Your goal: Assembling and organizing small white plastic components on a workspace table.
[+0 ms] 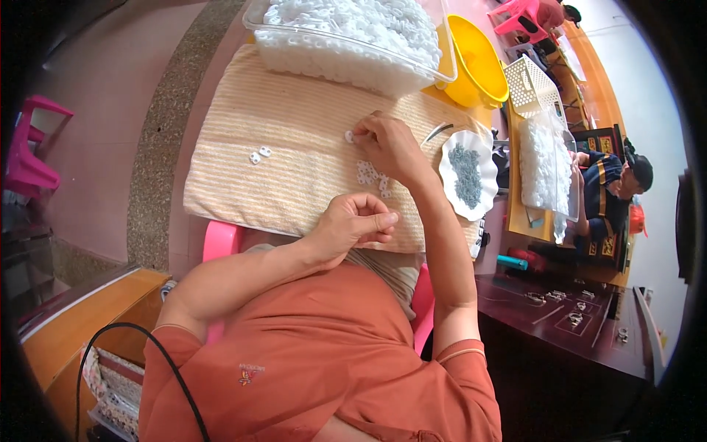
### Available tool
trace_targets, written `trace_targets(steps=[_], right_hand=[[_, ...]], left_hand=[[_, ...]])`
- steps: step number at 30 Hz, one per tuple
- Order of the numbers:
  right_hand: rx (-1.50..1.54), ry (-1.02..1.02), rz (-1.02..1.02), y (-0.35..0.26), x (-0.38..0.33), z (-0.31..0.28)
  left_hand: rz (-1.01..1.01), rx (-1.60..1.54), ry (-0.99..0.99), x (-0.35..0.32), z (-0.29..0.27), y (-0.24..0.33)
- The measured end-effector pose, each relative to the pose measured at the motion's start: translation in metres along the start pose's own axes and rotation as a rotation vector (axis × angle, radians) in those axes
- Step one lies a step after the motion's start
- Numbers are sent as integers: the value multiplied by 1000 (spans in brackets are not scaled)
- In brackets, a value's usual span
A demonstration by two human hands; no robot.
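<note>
My right hand (388, 146) reaches over the striped towel (243, 110), its thumb and fingertips pinched on a small white plastic piece (350, 136). Closer to my body, my left hand (355, 227) is closed, thumb pressed to the curled fingers; whatever is between them is too small to make out. Between the two hands lies a loose cluster of white plastic pieces (368, 174). Two joined-looking white pieces (260, 155) rest apart on the left. Right of my right forearm stands a scalloped white dish (448, 166) holding small grey parts (465, 175), with curved tweezers (437, 133) beyond it.
A clear bin (412, 68) heaped with white pieces stands at the far edge, beside a yellow basin (477, 70). On the right, a person (607, 184) sits by another bin of white pieces (543, 166). A pink stool (33, 147) stands at far left.
</note>
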State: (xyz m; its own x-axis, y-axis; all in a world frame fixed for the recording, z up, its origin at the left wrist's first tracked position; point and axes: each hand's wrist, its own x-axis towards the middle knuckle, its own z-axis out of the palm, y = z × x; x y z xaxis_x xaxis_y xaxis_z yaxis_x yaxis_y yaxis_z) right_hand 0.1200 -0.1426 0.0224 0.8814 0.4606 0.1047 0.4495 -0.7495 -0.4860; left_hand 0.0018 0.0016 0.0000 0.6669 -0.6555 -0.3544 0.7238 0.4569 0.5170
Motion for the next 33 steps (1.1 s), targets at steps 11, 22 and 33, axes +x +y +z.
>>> trace_targets(steps=[11, 22, 33], right_hand=[[694, 145, 278, -9, -54, -19], [1028, 256, 284, -35, -101, -8], [757, 220, 130, -35, -119, -3]], left_hand=[[258, -23, 93, 1, 1, 4], [249, -10, 118, -1, 4, -2], [259, -4, 108, 2, 2, 0]])
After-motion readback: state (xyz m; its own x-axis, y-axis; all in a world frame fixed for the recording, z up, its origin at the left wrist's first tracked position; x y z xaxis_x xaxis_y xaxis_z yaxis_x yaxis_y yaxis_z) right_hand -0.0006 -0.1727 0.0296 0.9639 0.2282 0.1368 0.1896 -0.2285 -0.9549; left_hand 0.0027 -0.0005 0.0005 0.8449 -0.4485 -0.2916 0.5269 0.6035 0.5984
